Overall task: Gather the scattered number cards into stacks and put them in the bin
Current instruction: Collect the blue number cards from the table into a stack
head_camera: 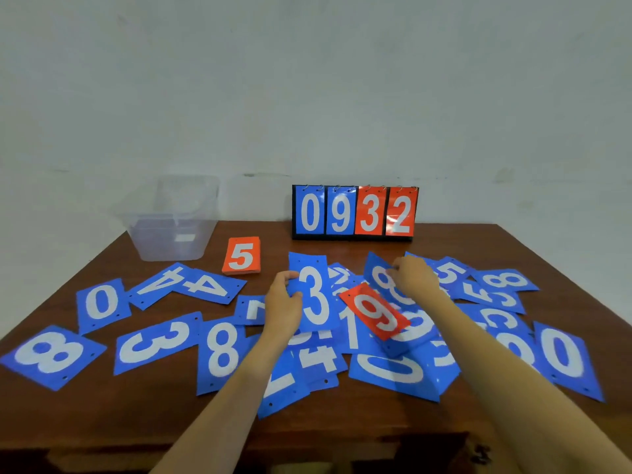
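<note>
Several blue number cards lie scattered over the brown table (pixel 191 415). My left hand (pixel 282 302) grips the left edge of a blue 3 card (pixel 313 295), which stands tilted up above the pile. My right hand (pixel 412 275) pinches the top of a blue 8 card (pixel 383 280) and holds it raised. A red 9 card (pixel 374 311) lies on the heap between my hands. A neat red stack with a 5 on top (pixel 241 256) sits near the clear plastic bin (pixel 171 222) at the back left.
A flip scoreboard (pixel 354 213) showing 0932 stands at the table's back edge against the wall. Loose blue cards reach both side edges, such as an 8 (pixel 51 355) at the left and a 0 (pixel 566 359) at the right.
</note>
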`<state>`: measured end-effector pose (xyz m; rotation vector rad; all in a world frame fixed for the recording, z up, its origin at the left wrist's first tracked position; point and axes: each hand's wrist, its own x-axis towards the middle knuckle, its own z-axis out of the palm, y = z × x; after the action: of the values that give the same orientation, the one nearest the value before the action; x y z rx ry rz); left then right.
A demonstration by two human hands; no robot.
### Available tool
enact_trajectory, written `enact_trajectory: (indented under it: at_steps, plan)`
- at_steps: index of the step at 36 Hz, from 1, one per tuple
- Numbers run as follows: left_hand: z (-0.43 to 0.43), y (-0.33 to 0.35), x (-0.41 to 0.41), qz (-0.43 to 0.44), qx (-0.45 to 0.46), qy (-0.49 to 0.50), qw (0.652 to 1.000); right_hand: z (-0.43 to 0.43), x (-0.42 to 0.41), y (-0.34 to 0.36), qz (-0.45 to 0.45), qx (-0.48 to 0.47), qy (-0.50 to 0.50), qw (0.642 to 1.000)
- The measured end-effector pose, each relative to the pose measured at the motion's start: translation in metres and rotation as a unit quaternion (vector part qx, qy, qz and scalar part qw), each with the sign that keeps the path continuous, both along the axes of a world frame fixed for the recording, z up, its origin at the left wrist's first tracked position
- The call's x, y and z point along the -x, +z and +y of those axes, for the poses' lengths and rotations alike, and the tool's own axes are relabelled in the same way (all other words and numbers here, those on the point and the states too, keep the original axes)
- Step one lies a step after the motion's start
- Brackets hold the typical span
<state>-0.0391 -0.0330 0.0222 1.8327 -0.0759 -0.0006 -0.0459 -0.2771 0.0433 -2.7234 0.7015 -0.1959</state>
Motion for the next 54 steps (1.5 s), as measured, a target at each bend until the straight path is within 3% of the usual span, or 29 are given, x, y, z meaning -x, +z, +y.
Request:
enact_trajectory:
  at_steps: [3, 6, 8, 10, 13, 18, 26, 31, 36, 40, 45, 50, 54]
  plan:
    - [-0.010, 0.003, 0.007, -0.005, 0.000, -0.006, 1.000, 0.004, 0.020, 0.016, -0.121, -0.189, 0.011, 0.974]
    - [-0.018, 0.005, 0.014, -0.009, 0.022, -0.019, 1.000, 0.022, 0.042, 0.028, -0.176, -0.423, 0.044, 0.888]
    - [-0.022, 0.007, 0.017, -0.012, 0.033, -0.025, 0.999, 0.033, 0.051, 0.029, -0.161, -0.482, 0.061, 0.859]
    - [-0.023, 0.010, 0.021, -0.013, 0.048, -0.031, 0.998, 0.042, 0.054, 0.028, -0.150, -0.494, 0.069, 0.854]
    - [-0.024, 0.014, 0.025, -0.013, 0.082, -0.041, 0.996, 0.050, 0.052, 0.022, -0.153, -0.477, 0.082, 0.861]
    - [-0.018, 0.016, 0.030, -0.013, 0.123, -0.059, 0.991, 0.058, 0.048, 0.013, -0.147, -0.338, 0.088, 0.925]
    - [-0.015, 0.009, 0.029, -0.024, 0.110, -0.058, 0.992, 0.078, 0.043, -0.001, -0.133, -0.147, 0.113, 0.974]
    - [-0.004, -0.001, 0.017, -0.013, 0.122, 0.000, 0.992, 0.076, 0.036, -0.013, -0.098, -0.139, 0.111, 0.979]
    - [0.016, -0.007, 0.002, 0.003, 0.122, 0.066, 0.990, 0.080, 0.018, -0.025, 0.047, -0.093, 0.181, 0.978]
    - [0.031, -0.016, -0.004, 0.017, 0.098, 0.082, 0.992, 0.095, 0.004, -0.024, 0.131, -0.112, 0.211, 0.962]
    - [0.042, -0.021, -0.003, 0.027, 0.083, 0.082, 0.993, 0.108, -0.015, -0.024, 0.228, -0.029, 0.256, 0.939]
    - [0.048, -0.022, -0.004, 0.035, 0.081, 0.085, 0.992, 0.113, -0.024, -0.023, 0.250, 0.010, 0.243, 0.937]
    - [0.048, -0.022, -0.003, 0.034, 0.083, 0.084, 0.992, 0.108, -0.022, -0.021, 0.170, -0.024, 0.220, 0.960]
